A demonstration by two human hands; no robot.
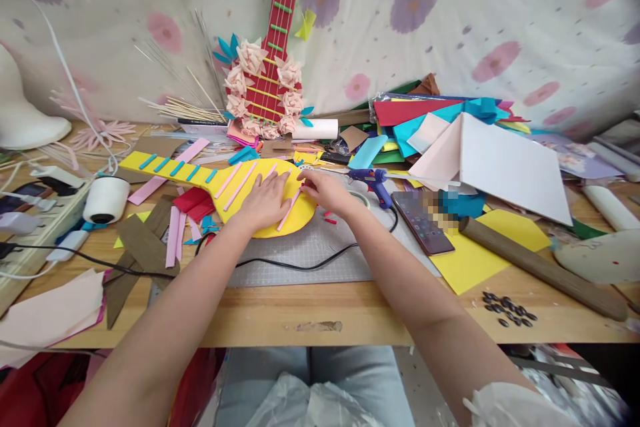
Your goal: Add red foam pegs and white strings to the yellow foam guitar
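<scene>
A yellow foam guitar shape (pixel 220 190) with blue frets and pink strips lies on a grey cutting mat (pixel 320 250). My left hand (pixel 267 200) lies flat on the guitar's round body, fingers spread. My right hand (pixel 325 190) rests at the body's right edge, its fingertips pinched on the end of a pink strip (pixel 290 208) that runs across the yellow foam.
A blue glue gun (pixel 373 180) with a black cord lies right of my hands, beside a phone (pixel 423 220). A red guitar model (pixel 273 47) leans on the wall. Coloured paper piles (pixel 450 127), a wooden rolling pin (pixel 540 267), a tape roll (pixel 106 199) and a power strip (pixel 35 227) surround the mat.
</scene>
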